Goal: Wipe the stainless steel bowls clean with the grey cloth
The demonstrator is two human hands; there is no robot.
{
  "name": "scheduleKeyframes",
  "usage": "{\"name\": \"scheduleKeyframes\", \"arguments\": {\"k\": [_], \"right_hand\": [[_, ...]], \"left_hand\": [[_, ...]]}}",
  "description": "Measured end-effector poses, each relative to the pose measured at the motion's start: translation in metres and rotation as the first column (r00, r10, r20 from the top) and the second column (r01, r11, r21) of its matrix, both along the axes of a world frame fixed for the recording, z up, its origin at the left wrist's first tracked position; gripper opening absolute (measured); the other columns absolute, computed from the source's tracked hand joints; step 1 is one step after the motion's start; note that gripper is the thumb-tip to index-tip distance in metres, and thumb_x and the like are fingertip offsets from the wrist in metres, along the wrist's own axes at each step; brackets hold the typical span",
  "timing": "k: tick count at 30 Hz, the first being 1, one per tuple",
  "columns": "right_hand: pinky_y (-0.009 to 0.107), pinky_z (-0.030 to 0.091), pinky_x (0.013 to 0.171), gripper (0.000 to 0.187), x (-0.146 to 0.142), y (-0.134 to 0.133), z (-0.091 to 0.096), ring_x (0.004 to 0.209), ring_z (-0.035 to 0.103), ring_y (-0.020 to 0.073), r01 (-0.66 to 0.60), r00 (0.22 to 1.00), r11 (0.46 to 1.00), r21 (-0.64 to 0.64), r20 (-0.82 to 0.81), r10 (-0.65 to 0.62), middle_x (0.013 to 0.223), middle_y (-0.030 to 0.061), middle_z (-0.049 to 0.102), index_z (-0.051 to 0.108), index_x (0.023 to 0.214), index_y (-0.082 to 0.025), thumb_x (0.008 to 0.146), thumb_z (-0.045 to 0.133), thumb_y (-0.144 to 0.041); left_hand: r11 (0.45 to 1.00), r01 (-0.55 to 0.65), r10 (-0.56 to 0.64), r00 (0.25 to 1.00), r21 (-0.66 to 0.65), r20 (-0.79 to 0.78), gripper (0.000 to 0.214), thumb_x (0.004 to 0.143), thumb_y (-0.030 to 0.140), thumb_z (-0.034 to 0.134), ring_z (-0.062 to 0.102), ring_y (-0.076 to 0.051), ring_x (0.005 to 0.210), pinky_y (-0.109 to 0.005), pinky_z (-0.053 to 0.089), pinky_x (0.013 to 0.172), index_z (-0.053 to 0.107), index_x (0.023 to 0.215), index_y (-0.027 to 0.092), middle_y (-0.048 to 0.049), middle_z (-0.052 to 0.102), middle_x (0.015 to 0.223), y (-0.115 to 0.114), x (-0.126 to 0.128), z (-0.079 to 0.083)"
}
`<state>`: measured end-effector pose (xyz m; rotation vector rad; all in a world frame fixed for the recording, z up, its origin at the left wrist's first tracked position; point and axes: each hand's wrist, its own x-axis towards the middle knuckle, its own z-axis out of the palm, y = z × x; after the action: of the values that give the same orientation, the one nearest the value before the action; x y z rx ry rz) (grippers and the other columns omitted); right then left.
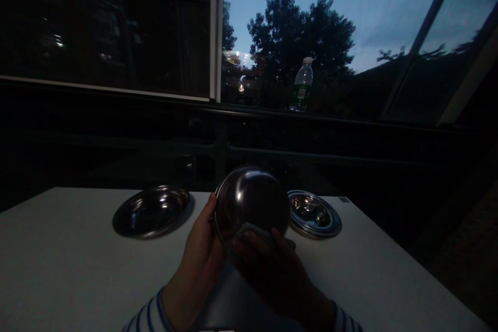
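A shiny metal bowl is being held above the middle of the white table, tilted, with its rounded outer side apparently facing the wearer. The left hand is grasping it at the left: thumb lying along the rim, the other fingers mostly hidden behind. A grayish cloth is lying against the bowl's near lower part; the right hand is holding it there, fingers spread over the fabric and pressing it to the metal — the thumb is too dark to make out. Striped sleeves are covering both wrists.

Farther out, a wide metal dish is resting on the far left of the tabletop, well apart from the right hand. At the far right, round metal dishes, seemingly stacked, are sitting near the table's far edge.

Beyond the table, a clear bottle with a white cap and green label is standing upright by the window — its support is too dark to tell. Dark trees are showing behind it against a dim blue sky.
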<state>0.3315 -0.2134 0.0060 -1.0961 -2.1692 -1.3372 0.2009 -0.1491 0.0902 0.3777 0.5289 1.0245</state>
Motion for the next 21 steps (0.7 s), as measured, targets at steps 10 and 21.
{"name": "scheduleKeyframes", "arguments": {"k": [10,21], "right_hand": [[0.049,0.013,0.110,0.039,-0.008,-0.011,0.029,0.130,0.027,0.0226,0.027,0.991,0.998,-0.061,-0.130,-0.035,0.135,0.0028,0.043,0.050,0.123,-0.021,0.086,0.041,-0.021],[0.042,0.045,0.089,0.034,0.014,-0.030,0.063,0.115,0.047,0.0243,0.010,0.925,1.000,0.023,-0.380,-0.001,0.123,0.0125,0.052,0.052,0.118,-0.017,0.086,0.043,-0.012]], "left_hand": [[0.981,0.124,-0.103,0.984,0.149,-0.143,0.026,0.079,0.033,0.056,0.066,-0.018,0.071,-0.027,0.051,0.066,0.068,0.087,0.012,-0.0085,0.072,0.079,-0.011,0.007,-0.018],[0.963,0.173,-0.122,0.964,0.206,-0.236,0.024,0.077,0.033,0.059,0.066,-0.018,0.072,-0.028,0.049,0.070,0.069,0.081,0.012,-0.0070,0.072,0.076,-0.010,0.005,-0.023]]}}
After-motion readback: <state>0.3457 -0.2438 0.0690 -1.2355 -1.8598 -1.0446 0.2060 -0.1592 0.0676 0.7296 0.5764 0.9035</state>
